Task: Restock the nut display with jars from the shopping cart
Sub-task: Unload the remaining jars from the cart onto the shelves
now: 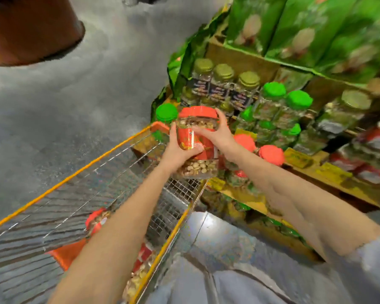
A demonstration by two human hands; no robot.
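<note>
**Both hands on one red-lidded jar above the cart's far end**

I see the left hand (177, 151) wrapped around the lower half of the jar (196, 141), thumb pressed on the red label — fingers curled shut on it. The right hand (216, 133) clasps the upper part from 3 o'clock, index finger stretched up against the red lid. The jar is clear plastic, round, filled with pale nuts, tilted slightly, held in the air.

At 7 o'clock from it sits the shopping cart (110, 170), wire mesh with an orange rim; more red-lidded jars (97, 220) lie inside.

At 2 o'clock stands the display (303, 159) — tiered yellow shelving with green-capped jars (274, 91), gold-capped jars (223, 72) and red-capped ones (271, 154). Everything is motion-blurred.
</note>
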